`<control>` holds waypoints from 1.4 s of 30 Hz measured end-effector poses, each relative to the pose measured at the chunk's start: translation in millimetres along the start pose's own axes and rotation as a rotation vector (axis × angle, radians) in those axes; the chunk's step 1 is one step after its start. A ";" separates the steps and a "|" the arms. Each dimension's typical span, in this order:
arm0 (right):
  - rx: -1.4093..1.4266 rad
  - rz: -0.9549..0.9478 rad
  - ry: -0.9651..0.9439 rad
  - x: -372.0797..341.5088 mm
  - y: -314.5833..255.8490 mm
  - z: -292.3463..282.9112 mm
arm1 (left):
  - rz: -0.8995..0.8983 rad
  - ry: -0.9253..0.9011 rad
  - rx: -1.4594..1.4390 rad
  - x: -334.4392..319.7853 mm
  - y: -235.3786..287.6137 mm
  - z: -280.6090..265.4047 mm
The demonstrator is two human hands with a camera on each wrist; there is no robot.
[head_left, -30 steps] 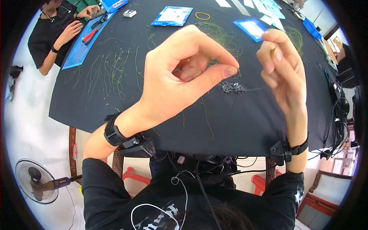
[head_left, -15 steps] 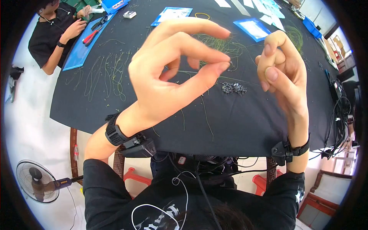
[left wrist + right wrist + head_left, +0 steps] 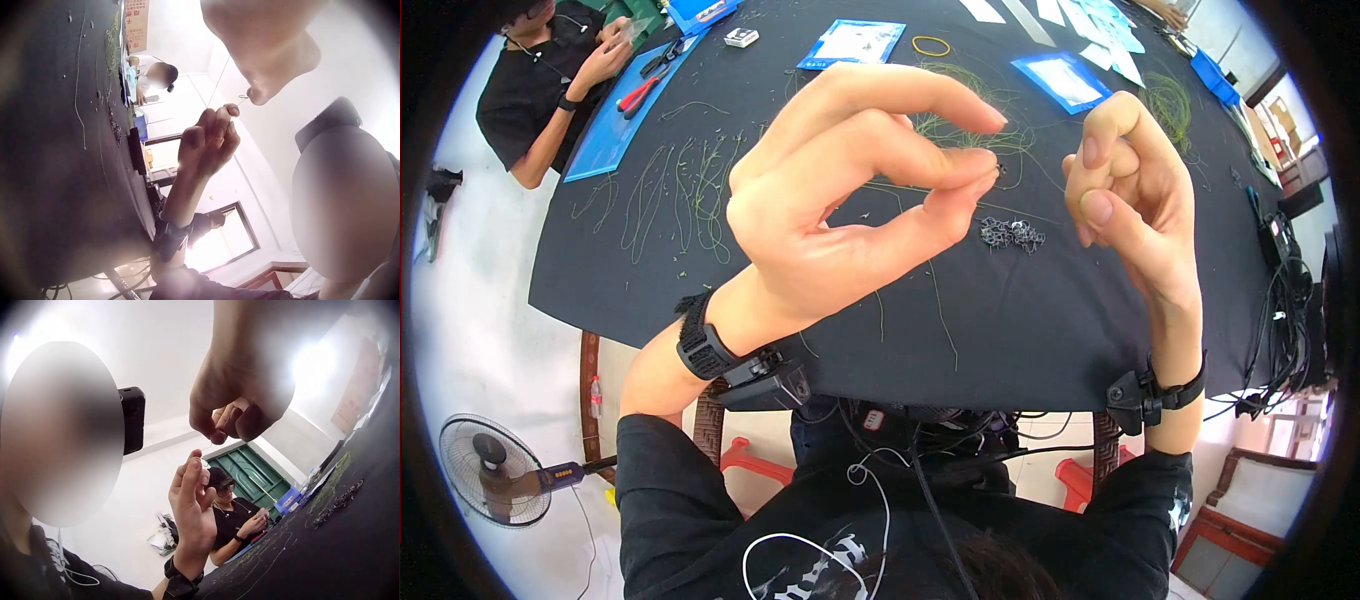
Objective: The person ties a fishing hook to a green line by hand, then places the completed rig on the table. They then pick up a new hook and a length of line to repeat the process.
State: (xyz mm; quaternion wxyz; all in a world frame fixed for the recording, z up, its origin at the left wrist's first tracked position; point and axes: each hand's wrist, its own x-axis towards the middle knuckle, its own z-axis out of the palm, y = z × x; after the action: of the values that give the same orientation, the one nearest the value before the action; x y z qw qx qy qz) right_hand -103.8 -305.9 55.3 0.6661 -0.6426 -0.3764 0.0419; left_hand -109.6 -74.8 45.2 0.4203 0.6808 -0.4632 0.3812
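Observation:
Above the table, my left hand (image 3: 840,190) pinches a small fish hook (image 3: 243,97) between thumb and forefinger; the middle finger is stretched out above them. The hook's curved wire stands out from the fingertips in the left wrist view. To its right, my right hand (image 3: 1135,195) has its fingers curled in and its thumb pressed against them. It grips a thin thread (image 3: 208,446) that runs toward the left fingertips in the right wrist view. Beneath the gap between the hands lies a tangled heap of dark hooks (image 3: 1012,234).
Green line lies in a loose coil (image 3: 1170,105) at the right and in cut strands (image 3: 685,195) at the left. Blue-edged packets (image 3: 852,43) and a yellow ring (image 3: 931,46) lie farther back. Another person (image 3: 550,85) sits at the far left beside red-handled pliers (image 3: 638,97).
My left hand has shifted left, its middle finger now stretched out and its thumb bent more. My right fingers have curled in closer. The other person has raised their hands, holding a clear bag.

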 end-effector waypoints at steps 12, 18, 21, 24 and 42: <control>-0.004 0.015 -0.005 -0.1 0.9 -0.3 | 0.009 -0.019 0.003 0.5 -1.2 0.3; 0.003 -0.007 -0.021 0.1 2.5 -1.3 | 0.014 -0.043 0.009 1.3 -0.3 -0.6; -0.179 0.025 0.119 3.8 8.1 8.4 | -0.019 -0.051 -0.043 0.8 -0.2 1.0; -0.413 0.046 0.045 1.8 10.9 19.8 | -0.117 -0.054 -0.086 -2.7 -0.7 0.3; -0.665 -0.663 0.000 -1.8 -4.6 21.3 | -0.045 -0.153 -0.049 6.0 -5.5 6.4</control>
State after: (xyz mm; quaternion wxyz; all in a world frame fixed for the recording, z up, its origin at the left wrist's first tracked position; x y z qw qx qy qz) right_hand -118.9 -290.1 56.2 0.4013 -0.6663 -0.5545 -0.2959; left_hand -101.9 -81.4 47.1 0.4088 0.7075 -0.4879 0.3071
